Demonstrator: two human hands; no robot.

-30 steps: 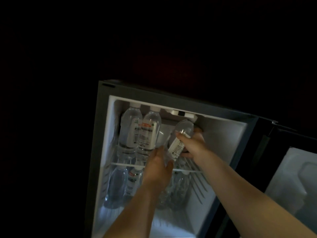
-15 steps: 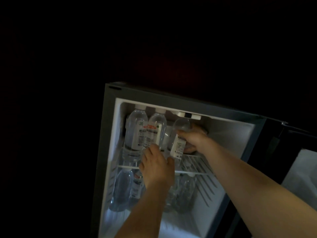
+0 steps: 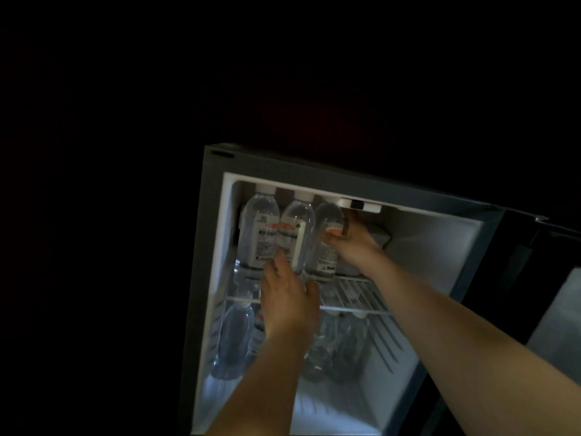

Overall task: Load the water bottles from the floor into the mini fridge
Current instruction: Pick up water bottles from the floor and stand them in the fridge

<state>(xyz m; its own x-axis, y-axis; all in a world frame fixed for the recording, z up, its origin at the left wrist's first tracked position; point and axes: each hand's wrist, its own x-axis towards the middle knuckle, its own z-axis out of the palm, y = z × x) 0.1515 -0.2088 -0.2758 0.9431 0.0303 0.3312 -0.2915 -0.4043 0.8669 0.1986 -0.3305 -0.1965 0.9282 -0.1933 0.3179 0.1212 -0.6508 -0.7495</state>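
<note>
Both my forearms reach in from the bottom of view. Room is dark; the only light comes from inside the fridge (image 3: 440,247), door (image 3: 562,309) swung open at far right.

Bottom compartment, nearest: one low bottle (image 3: 234,338) upright by the left wall. More clear bottles are bunched at centre (image 3: 333,347), partly behind my L wrist. Too dim to count them.

L hand (image 3: 287,305): back of hand faces me, in front of the wire shelf (image 3: 355,291) at its front edge. Fingers nearly straight, slightly spread, thumb out to the right. Fingertips (image 3: 278,258) sit at the low part of the middle bottle (image 3: 295,234). Looks like touching; not wrapped round anything.

On the shelf, 3 bottles in a row, side by side w/ no clear gap, caps up by the fridge ceiling:
- left bottle (image 3: 259,228), upright, against the left wall, white label facing out.
- middle bottle, upright, label w/ red patch.
- third bottle (image 3: 328,215), rightmost of the row, base on the shelf wires, about upright.

R hand (image 3: 355,243): further in, to the right of the third bottle, clamped on it. Thumb lies across the front at label height; the other fingers go round the far side, hidden. Shelf wires to the right of it are bare.

Above the R hand, a white fitting (image 3: 360,205) w/ a dark square is fixed under the ceiling edge.
</note>
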